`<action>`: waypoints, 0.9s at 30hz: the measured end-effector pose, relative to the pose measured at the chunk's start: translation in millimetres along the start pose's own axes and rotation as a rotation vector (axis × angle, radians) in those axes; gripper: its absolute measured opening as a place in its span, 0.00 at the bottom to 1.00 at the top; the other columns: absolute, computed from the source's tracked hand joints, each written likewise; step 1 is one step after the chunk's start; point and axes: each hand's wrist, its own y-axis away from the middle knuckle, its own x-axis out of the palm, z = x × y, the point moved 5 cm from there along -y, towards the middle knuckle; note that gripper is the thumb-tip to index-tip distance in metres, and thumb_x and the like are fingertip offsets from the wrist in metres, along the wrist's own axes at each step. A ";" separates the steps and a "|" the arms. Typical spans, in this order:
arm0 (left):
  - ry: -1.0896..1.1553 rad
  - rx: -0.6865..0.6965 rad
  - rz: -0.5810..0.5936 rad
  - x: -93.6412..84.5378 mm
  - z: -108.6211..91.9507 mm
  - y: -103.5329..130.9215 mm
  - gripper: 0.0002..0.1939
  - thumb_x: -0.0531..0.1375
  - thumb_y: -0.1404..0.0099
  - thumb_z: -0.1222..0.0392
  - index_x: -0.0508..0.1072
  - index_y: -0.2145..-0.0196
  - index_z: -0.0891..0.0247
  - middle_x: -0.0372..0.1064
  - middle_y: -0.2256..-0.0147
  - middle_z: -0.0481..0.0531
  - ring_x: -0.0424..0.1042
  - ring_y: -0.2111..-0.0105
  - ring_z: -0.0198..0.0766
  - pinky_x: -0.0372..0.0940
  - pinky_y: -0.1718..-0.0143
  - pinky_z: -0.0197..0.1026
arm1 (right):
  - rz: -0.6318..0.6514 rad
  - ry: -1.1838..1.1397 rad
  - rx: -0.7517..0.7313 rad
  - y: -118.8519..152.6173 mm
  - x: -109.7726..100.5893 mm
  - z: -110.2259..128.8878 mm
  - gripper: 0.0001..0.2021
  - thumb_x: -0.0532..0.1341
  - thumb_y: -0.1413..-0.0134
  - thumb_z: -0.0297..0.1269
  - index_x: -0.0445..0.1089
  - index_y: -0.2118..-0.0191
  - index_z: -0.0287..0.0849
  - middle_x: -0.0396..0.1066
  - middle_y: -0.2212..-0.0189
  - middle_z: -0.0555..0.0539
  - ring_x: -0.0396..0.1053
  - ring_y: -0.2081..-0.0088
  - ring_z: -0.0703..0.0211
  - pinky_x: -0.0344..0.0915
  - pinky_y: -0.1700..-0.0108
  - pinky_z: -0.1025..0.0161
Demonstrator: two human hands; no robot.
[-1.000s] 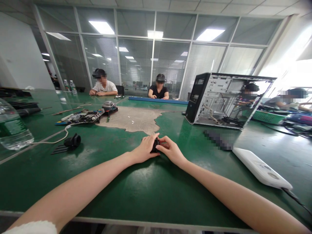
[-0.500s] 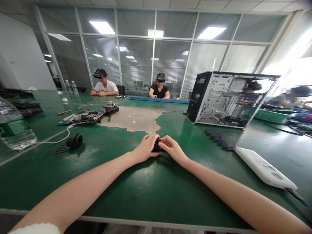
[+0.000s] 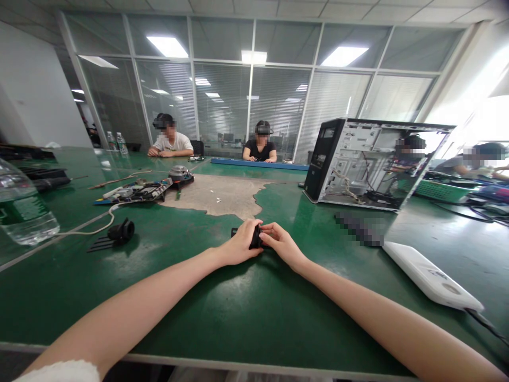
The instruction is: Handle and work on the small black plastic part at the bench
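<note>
Both of my hands meet over the green table (image 3: 222,323), around a small black part (image 3: 255,239) whose kind I cannot make out. My left hand (image 3: 241,245) wraps it from the left, thumb low and fingers over the top. From the right, the fingertips of my right hand (image 3: 280,243) pinch its edge. A dark flat end of it sticks out behind my left knuckles; the rest is hidden by my fingers. Off to the left lies a black plastic piece (image 3: 119,231) with a round collar and several thin prongs.
An open computer case (image 3: 330,159) stands at the right, with a white power bank-like block (image 3: 433,276) nearer me. A circuit board (image 3: 139,191) and a water bottle (image 3: 27,212) are at the left. Several people sit around the table.
The black part has turned slightly in my hands, so its flat end now shows beyond my left knuckles. My left fingers have shifted a little; my right hand is almost still.
</note>
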 end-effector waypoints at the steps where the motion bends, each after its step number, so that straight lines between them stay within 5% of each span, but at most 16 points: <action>1: -0.003 -0.004 -0.006 0.0 0.1 -0.3 0.32 0.59 0.49 0.63 0.48 0.49 0.63 0.52 0.52 0.58 0.55 0.50 0.44 0.52 0.49 0.49 | 0.005 -0.008 0.007 0.1 0.3 0.0 0.13 0.58 0.55 0.41 0.61 0.63 0.41 0.68 0.67 0.49 0.67 0.65 0.63 0.64 0.61 0.62; 11: -0.142 -0.042 -0.025 -2.6 -0.5 1.1 0.31 0.57 0.49 0.61 0.49 0.49 0.63 0.52 0.53 0.58 0.54 0.52 0.48 0.52 0.51 0.55 | -0.005 0.195 -0.028 7.7 12.6 11.7 0.14 0.60 0.57 0.40 0.60 0.62 0.44 0.70 0.66 0.48 0.69 0.62 0.59 0.64 0.58 0.60; 15: -0.007 0.002 0.002 -1.0 -4.8 1.5 0.41 0.59 0.56 0.67 0.44 0.46 0.63 0.47 0.49 0.59 0.50 0.48 0.49 0.49 0.48 0.55 | -0.035 0.415 -0.062 10.4 15.3 8.2 0.22 0.60 0.57 0.36 0.56 0.53 0.45 0.69 0.65 0.46 0.69 0.66 0.57 0.65 0.64 0.59; 20: 0.108 0.000 0.058 2.1 -7.7 1.1 0.44 0.55 0.57 0.71 0.40 0.44 0.64 0.40 0.45 0.62 0.42 0.43 0.49 0.43 0.44 0.54 | -0.087 0.582 -0.082 9.5 14.6 9.1 0.21 0.59 0.56 0.36 0.57 0.54 0.43 0.70 0.67 0.44 0.69 0.68 0.55 0.62 0.67 0.60; 27: 0.249 -0.352 0.135 7.8 15.4 1.6 0.46 0.58 0.56 0.65 0.37 0.43 0.71 0.41 0.44 0.67 0.51 0.46 0.51 0.52 0.48 0.51 | -0.114 0.627 -0.062 8.0 13.1 12.6 0.21 0.59 0.56 0.38 0.56 0.54 0.44 0.69 0.63 0.42 0.68 0.63 0.50 0.60 0.65 0.59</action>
